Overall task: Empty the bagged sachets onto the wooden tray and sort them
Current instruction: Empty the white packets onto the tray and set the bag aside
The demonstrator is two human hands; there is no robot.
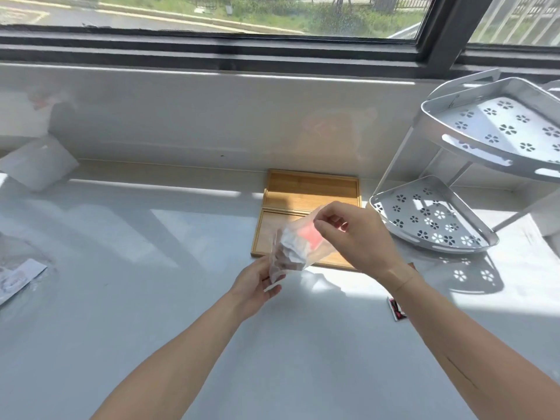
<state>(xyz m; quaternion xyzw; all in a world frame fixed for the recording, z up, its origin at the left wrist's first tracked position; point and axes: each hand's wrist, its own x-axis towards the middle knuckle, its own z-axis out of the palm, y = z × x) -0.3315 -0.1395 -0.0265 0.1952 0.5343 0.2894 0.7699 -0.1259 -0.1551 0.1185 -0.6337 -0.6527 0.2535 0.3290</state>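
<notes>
Holding a clear plastic bag (292,248) of sachets over the near end of the wooden tray (306,195). Left hand (254,286) fingers closed on the bag's lower end; right hand (357,234) pinches the upper edge between thumb and fingertips. Tray sits on the white counter (151,268), just beside a white corner rack (454,207). One small sachet (397,309) lies on the counter beside the right forearm.

Bright window sunlight, hard shadows.

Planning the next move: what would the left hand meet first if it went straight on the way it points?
The left hand points up and away, already holding the clear bag. Beyond that, probably the wooden tray; depth is unclear.
</notes>
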